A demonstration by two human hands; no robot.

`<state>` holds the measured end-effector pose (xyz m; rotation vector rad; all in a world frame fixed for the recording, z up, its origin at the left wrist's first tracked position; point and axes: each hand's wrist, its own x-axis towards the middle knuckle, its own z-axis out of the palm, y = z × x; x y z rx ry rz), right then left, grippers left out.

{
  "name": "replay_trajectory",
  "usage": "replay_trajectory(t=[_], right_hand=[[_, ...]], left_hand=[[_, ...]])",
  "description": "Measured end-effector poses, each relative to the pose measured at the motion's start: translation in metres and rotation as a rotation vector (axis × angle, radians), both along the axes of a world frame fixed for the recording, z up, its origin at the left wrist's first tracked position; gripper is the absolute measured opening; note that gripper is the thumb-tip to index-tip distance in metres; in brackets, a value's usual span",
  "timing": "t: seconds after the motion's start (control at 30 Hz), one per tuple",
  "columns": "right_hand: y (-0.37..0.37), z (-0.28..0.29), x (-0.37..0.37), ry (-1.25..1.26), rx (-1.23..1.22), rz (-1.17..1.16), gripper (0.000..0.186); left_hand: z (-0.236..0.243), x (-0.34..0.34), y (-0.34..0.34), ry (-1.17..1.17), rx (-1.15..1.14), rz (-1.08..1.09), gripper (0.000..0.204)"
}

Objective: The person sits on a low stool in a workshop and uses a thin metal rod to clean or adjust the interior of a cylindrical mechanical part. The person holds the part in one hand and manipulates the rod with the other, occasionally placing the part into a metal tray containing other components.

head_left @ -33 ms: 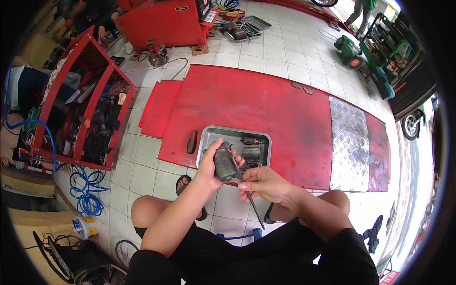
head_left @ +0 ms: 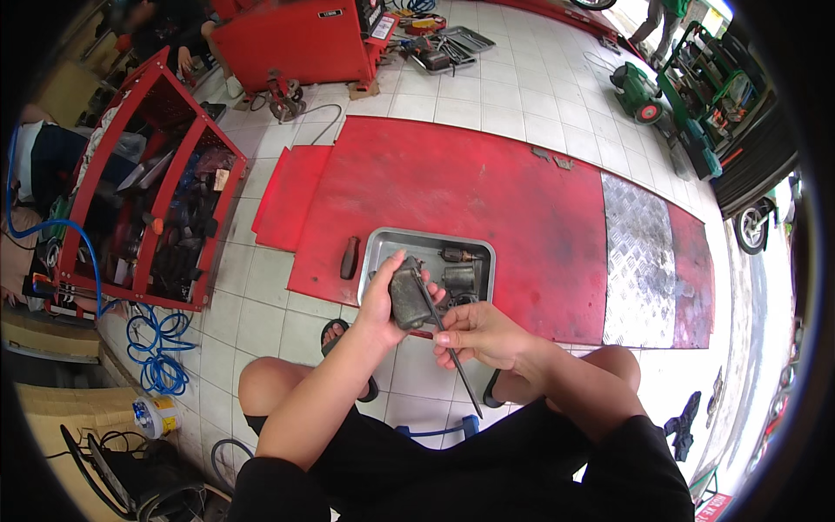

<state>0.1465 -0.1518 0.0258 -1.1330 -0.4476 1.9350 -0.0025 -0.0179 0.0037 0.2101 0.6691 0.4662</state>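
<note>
My left hand (head_left: 377,313) is closed around a grimy grey metal housing (head_left: 409,297), holding it over the near edge of a metal tray (head_left: 492,278). A long thin dark rod (head_left: 466,379) is pinched between the thumb and fingers of my right hand (head_left: 483,336). Its upper end lies against the right side of the housing, and its lower end slants down toward my knees. Inside the tray are a small motor armature (head_left: 457,255) and a metal cylinder (head_left: 461,278). Smaller parts beside them are partly hidden by my hands.
The tray stands on a low red platform (head_left: 522,226); a screwdriver with a brown-red handle (head_left: 350,258) lies left of it. A red tool cart (head_left: 150,183) is at the left, with a coiled blue hose (head_left: 162,361) below. Further off is a green machine (head_left: 635,91).
</note>
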Motion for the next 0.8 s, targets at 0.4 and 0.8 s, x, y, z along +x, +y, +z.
replay_trajectory(t=[0.4,0.8], right_hand=[[0.001,0.003,-0.005,0.001,0.005,-0.034,0.031],[0.004,-0.007,-0.002,-0.294,0.189,-0.187,0.022]], left_hand=[[0.001,-0.002,0.0,0.028,0.123,0.048,0.037],[-0.001,-0.002,0.001,0.057,0.221,0.129,0.025]])
